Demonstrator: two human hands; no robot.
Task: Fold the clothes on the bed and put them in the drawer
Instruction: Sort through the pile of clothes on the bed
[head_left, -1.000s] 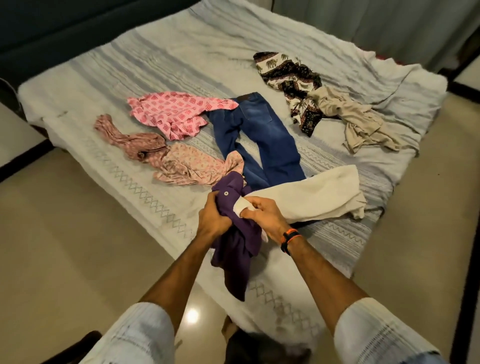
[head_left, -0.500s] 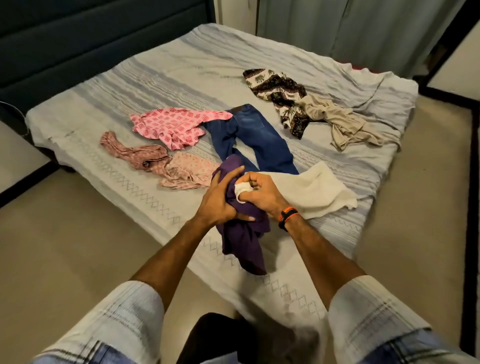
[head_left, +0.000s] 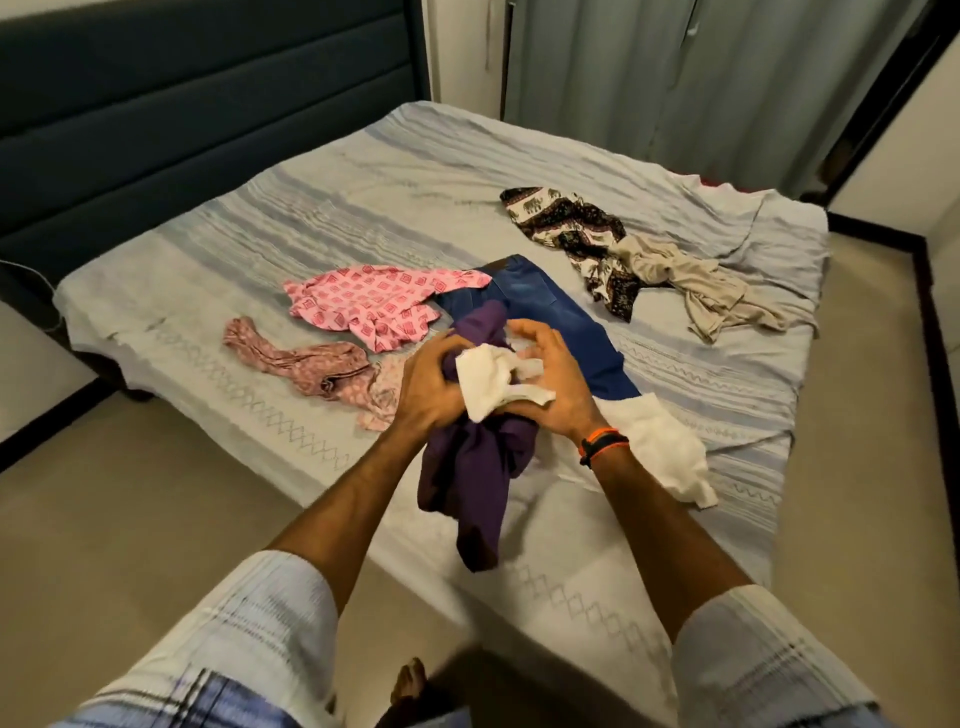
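Both hands are raised over the near edge of the bed (head_left: 363, 171). The left hand (head_left: 431, 384) grips the purple shirt (head_left: 472, 478), which hangs down in front of the bed, and the right hand (head_left: 550, 379) clutches the white cloth (head_left: 488, 374). The jeans (head_left: 545, 306) lie on the bed beyond the hands.

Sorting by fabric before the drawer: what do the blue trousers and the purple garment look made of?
Blue trousers: probably denim, matte, with faded patches and a stitched back pocket. Purple garment: a soft, thin knit or cotton, matte; it hangs limp from both hands. Neither is certain.
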